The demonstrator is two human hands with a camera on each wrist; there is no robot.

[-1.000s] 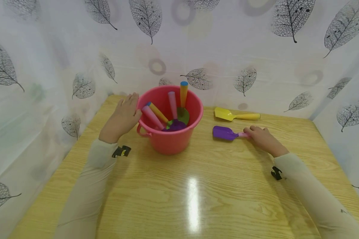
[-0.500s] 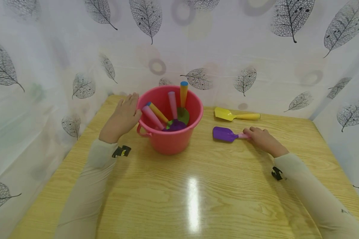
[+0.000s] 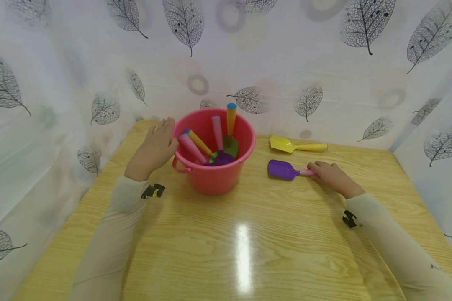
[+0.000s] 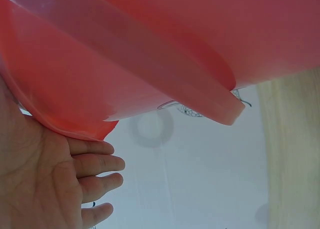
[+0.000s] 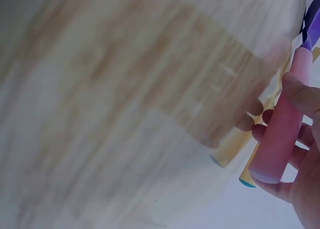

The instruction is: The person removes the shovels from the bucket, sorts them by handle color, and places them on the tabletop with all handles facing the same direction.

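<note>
A red bucket stands on the table, with several toy shovels inside, their pink and yellow handles leaning up. My left hand touches the left side of its rim, fingers straight; the left wrist view shows the flat palm against the bucket. To the right of the bucket, a purple toy shovel lies low over the table, blade pointing left. My right hand grips its pink handle, thumb on one side and fingers on the other. Whether the blade touches the table, I cannot tell.
Behind the purple shovel lies a yellow toy shovel, its handle pointing right. The wooden table ends at a leaf-patterned curtain at the back and sides. A handle loop juts from the bucket's left side.
The purple shovel's blade has tipped slightly toward the front edge while my right hand stays almost in place. My left hand and the bucket have not moved.
</note>
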